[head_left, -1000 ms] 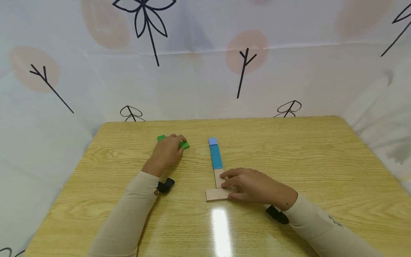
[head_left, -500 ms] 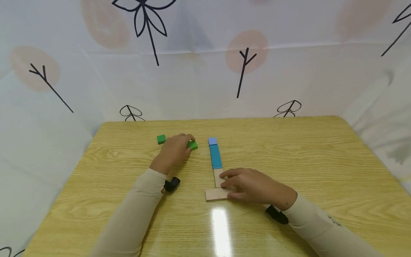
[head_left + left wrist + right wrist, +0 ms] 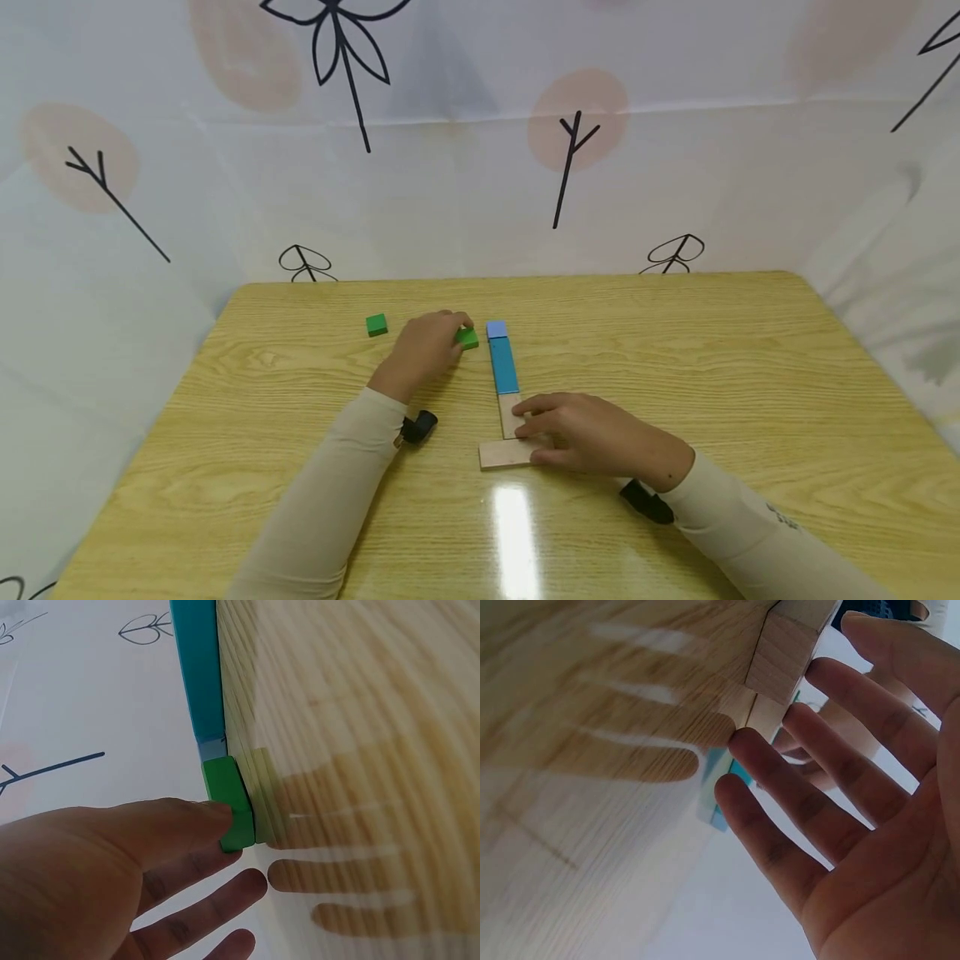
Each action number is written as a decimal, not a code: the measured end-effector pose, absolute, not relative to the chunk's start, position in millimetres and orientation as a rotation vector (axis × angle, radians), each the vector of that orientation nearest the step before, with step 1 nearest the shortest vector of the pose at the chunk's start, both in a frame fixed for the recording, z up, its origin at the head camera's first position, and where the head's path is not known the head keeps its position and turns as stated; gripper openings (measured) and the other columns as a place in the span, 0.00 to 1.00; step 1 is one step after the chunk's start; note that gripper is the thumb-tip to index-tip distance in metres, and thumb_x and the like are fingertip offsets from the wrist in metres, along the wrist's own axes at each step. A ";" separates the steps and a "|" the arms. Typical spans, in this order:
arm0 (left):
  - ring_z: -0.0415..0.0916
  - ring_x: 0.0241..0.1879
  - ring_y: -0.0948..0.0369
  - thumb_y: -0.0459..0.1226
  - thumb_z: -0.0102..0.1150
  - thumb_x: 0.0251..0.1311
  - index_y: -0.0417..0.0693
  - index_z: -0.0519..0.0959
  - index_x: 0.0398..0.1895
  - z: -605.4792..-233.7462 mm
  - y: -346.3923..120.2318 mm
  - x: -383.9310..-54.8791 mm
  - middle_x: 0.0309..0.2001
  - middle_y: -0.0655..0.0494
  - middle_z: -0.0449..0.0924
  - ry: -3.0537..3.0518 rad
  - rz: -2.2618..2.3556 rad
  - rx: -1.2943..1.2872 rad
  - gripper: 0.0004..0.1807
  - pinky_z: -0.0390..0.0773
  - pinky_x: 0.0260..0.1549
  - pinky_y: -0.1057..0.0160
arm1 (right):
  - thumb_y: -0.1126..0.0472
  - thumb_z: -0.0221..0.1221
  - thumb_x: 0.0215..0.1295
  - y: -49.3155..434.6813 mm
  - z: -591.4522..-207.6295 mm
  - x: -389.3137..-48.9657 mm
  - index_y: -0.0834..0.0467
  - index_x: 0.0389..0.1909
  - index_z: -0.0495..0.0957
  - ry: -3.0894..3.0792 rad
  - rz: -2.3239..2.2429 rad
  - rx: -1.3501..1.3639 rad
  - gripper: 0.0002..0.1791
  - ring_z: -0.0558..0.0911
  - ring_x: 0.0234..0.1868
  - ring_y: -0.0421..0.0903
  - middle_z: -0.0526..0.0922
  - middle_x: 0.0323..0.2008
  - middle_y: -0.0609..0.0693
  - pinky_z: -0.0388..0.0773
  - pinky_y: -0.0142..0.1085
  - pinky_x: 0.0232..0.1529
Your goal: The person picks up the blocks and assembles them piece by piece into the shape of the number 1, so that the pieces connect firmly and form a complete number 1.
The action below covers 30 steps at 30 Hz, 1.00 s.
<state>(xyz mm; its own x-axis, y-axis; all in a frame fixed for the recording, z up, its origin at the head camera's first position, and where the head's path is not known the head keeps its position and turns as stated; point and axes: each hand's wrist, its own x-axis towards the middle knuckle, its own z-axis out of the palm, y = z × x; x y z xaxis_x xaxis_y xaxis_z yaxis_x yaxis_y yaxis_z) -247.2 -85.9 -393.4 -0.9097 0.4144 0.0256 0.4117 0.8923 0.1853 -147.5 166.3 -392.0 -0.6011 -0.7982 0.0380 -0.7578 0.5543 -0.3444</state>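
Observation:
My left hand (image 3: 422,352) pinches a small green block (image 3: 468,340) between thumb and fingers at the table's far middle. In the left wrist view that green block (image 3: 225,784) sits close to the end of the blue row. The row runs from a small periwinkle block (image 3: 497,329) through a longer blue block (image 3: 505,365) to a plain wooden block (image 3: 510,414). Across its near end lies another plain wooden block (image 3: 504,455), partly under my right hand (image 3: 600,435). That hand's fingers are spread and relaxed, fingertips right at the two wooden blocks.
A second green block (image 3: 377,325) lies by itself at the far left of the wooden table (image 3: 720,367). Behind the table's back edge hangs a white patterned cloth (image 3: 465,200).
My left hand has slid the green block rightward along the table toward the periwinkle block, leaving the other green block behind. The right hand has stayed where it was.

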 end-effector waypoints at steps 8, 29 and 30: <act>0.83 0.49 0.56 0.36 0.60 0.68 0.49 0.80 0.60 -397.0 -81.9 -248.9 0.53 0.52 0.85 3.049 0.327 0.686 0.17 0.82 0.47 0.55 | 0.54 0.67 0.64 165.6 -391.5 -147.1 0.54 0.50 0.86 2.665 -0.493 -1.333 0.15 0.83 0.55 0.47 0.81 0.60 0.51 0.82 0.41 0.51; 0.82 0.48 0.54 0.37 0.56 0.71 0.50 0.82 0.59 -402.0 -81.4 -246.2 0.51 0.51 0.85 3.072 0.347 0.729 0.16 0.82 0.45 0.55 | 0.55 0.67 0.65 165.0 -392.8 -148.2 0.54 0.49 0.87 2.679 -0.491 -1.361 0.14 0.83 0.57 0.48 0.81 0.59 0.51 0.82 0.42 0.53; 0.82 0.49 0.54 0.37 0.56 0.71 0.50 0.82 0.59 -401.6 -81.3 -246.1 0.51 0.51 0.85 3.071 0.344 0.731 0.16 0.82 0.45 0.55 | 0.55 0.67 0.65 165.0 -392.6 -148.2 0.54 0.49 0.87 2.682 -0.490 -1.362 0.14 0.83 0.57 0.48 0.82 0.59 0.51 0.82 0.42 0.53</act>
<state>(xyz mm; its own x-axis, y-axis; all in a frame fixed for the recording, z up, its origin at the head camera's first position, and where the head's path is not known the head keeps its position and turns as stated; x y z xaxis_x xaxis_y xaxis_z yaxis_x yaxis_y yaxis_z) -246.1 -81.3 -401.6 -0.8935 0.4414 0.0824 0.4487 0.8707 0.2016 -148.2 165.0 -392.6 -0.5971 -0.7998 0.0609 -0.7696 0.5499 -0.3246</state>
